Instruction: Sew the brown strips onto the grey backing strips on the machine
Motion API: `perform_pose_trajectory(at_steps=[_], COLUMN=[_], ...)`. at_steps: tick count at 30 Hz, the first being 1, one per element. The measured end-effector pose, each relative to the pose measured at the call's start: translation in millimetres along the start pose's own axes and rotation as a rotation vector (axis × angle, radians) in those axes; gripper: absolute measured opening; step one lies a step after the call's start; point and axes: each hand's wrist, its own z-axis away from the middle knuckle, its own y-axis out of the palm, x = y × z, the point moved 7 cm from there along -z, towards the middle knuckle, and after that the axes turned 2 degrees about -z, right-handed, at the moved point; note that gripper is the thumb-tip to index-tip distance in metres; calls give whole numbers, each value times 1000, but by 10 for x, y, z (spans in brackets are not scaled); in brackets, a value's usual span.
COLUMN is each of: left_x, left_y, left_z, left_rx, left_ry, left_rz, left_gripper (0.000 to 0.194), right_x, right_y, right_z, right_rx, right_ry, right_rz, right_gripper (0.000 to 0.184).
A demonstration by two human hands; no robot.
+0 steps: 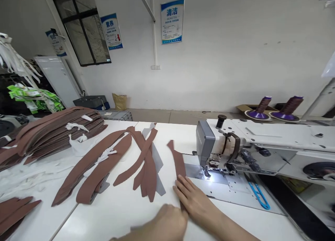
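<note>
A narrow brown fabric piece (179, 162) lies lengthwise on the white table, left of the sewing machine (222, 147). My right hand (191, 197) presses flat on its near part, fingers stretched out. Close beside it, my left hand (167, 220) is curled into a fist at the near end of the fabric. Motion smears this hand, and what its fingers hold is hidden. The needle area is lit, just right of my right fingertips. Further left, several loose brown strips (148, 164) with grey backing lie crossed over each other.
Folded brown strips tied with white cloth (104, 164) and a tall brown stack (65, 129) fill the left. More brown pieces (15, 213) lie at the near left. Blue thread snips (259, 195) rest by the machine. Thread cones (261, 106) stand behind it.
</note>
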Motion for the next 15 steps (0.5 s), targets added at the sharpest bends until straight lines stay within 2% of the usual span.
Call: perform_pose_trajectory(at_steps=[2,3,5,7,9,10,12,15], left_x=[119,269,716,1324,1789,1984,2304,2651], left_y=[23,-80,-449,-963,-1316,-1430,-1544,-1541], left_z=[99,165,334,617,853,949,1090,1193], left_rx=[-12,-48,-156,-336,-391,-397,-381,-326], left_ry=[-25,-67,-223,-596,-779,-838,-910,-973], left_rz=[0,-22,-93,-294,-379,-404,-430,-448], left_gripper=[20,23,35,37,37,37,37,40], right_x=[-22,-55,-125,-199,-256,-267,-276,-280], right_y=[127,176,223,189,116,82,40,39], right_z=[-115,-132,-89,41,224,321,496,655], right_rx=[28,48,106,159,192,202,197,152], right_ry=[18,25,11,7,31,41,73,127], right_rz=[-69,-91,-135,-195,-260,-285,-308,-295], right_gripper=[40,41,47,52,55,57,58,57])
